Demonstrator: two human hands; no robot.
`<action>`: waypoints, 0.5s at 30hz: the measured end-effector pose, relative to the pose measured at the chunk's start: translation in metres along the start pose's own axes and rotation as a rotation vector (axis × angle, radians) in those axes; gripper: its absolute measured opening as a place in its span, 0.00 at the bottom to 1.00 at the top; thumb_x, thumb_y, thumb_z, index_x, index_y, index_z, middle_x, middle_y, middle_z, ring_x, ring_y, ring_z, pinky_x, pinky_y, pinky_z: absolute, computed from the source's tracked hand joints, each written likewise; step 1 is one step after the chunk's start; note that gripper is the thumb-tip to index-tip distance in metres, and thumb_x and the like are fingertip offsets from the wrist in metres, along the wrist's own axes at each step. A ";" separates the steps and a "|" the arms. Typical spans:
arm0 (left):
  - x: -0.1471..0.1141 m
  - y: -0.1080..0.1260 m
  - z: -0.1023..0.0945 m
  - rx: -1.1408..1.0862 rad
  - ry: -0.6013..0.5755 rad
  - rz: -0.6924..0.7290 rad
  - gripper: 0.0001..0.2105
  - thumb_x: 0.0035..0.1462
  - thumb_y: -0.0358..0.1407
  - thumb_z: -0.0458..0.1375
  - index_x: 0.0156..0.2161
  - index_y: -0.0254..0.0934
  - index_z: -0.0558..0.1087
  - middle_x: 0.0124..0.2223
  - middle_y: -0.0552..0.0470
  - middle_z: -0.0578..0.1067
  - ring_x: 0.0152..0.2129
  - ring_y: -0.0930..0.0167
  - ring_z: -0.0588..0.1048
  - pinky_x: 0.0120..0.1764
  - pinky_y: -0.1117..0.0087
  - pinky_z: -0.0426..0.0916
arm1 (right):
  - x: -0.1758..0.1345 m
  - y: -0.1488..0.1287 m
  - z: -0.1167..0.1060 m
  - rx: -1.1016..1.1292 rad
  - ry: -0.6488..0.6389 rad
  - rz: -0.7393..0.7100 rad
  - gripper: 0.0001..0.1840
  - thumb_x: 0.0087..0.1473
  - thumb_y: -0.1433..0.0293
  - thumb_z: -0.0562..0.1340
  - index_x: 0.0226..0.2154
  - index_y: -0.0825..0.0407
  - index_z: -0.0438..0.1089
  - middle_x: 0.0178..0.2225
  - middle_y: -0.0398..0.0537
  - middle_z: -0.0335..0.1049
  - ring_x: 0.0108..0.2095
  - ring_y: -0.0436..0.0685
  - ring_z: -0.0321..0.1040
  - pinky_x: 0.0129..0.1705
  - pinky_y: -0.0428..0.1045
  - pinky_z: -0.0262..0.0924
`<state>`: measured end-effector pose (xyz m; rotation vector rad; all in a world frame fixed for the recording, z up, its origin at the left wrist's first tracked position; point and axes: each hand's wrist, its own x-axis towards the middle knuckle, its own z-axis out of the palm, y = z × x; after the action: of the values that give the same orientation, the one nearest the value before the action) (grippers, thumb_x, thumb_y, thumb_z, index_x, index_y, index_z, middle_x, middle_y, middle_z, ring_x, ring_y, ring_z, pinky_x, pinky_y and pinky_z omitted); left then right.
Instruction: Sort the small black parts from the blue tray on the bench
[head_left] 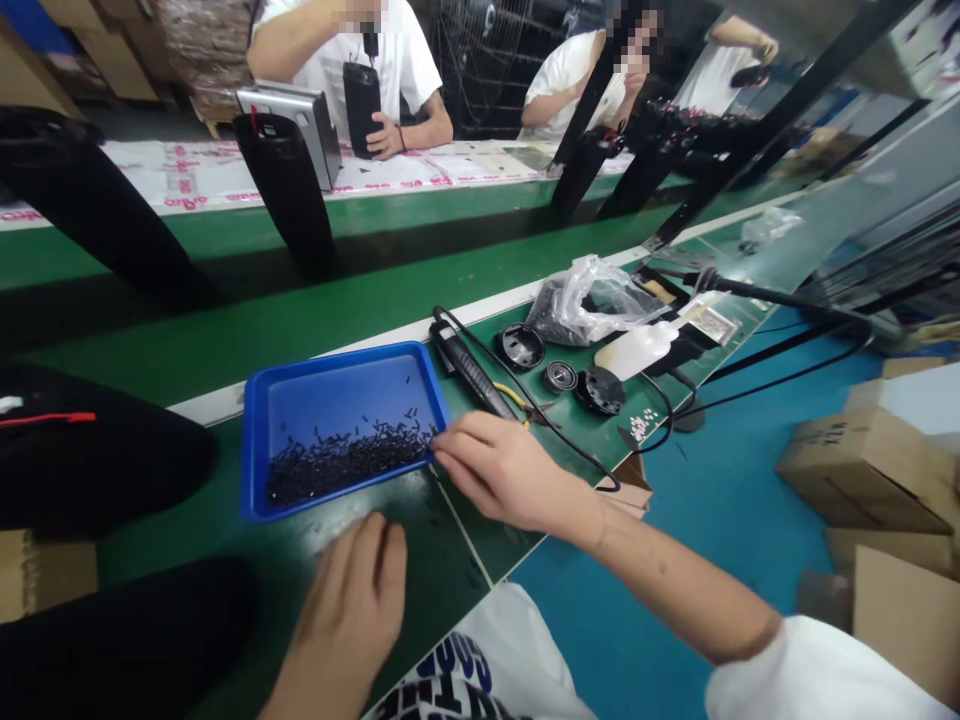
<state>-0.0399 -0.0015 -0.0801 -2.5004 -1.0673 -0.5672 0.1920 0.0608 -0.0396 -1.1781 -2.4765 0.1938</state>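
Left hand (352, 600) rests flat, open; right hand (499, 470) pinches, probably, tiny black screws (345, 458) at blue tray (259, 440) edge: light, stiff, slippery, fingertip-pinch only.

Glossy blue plastic tray (259, 440), crinkled clear bag (592, 295)

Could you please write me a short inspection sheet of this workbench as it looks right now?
Surface: green bench top, a white strip along its far edge.
Job's things: blue tray with a heap of small black screws at its near side.
Clutter: clear plastic bag, white squeeze bottle, three round black parts, black electric screwdriver.
Hands: right hand with fingertips at the tray's near right corner; left hand flat on the bench, holding nothing.
Cables: black cable looping from the screwdriver.
Surroundings: cardboard boxes on a blue floor; other people seated across the line.
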 end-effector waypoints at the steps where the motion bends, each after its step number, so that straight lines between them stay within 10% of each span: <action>1: 0.009 -0.010 0.001 0.000 0.043 -0.065 0.15 0.62 0.16 0.50 0.51 0.24 0.70 0.46 0.34 0.76 0.43 0.57 0.77 0.45 0.60 0.74 | -0.012 -0.006 0.005 0.024 0.008 0.044 0.09 0.73 0.71 0.55 0.46 0.57 0.69 0.40 0.49 0.69 0.40 0.55 0.69 0.42 0.50 0.70; 9: 0.065 -0.064 0.030 -0.047 0.079 -0.486 0.08 0.65 0.27 0.56 0.46 0.28 0.76 0.42 0.37 0.77 0.37 0.53 0.77 0.39 0.56 0.74 | -0.045 -0.031 0.066 -0.012 0.117 0.341 0.08 0.70 0.67 0.62 0.45 0.55 0.70 0.41 0.48 0.68 0.39 0.55 0.68 0.42 0.51 0.71; 15: 0.024 -0.020 0.019 -0.310 0.037 -0.100 0.11 0.66 0.23 0.56 0.52 0.29 0.73 0.47 0.42 0.76 0.45 0.61 0.75 0.50 0.60 0.70 | -0.039 -0.029 0.071 -0.050 0.090 0.324 0.04 0.69 0.72 0.62 0.42 0.56 0.70 0.37 0.46 0.67 0.37 0.53 0.67 0.39 0.49 0.70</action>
<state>-0.0355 0.0350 -0.0812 -2.6941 -1.1736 -0.8644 0.1653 0.0148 -0.1072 -1.5695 -2.2137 0.1629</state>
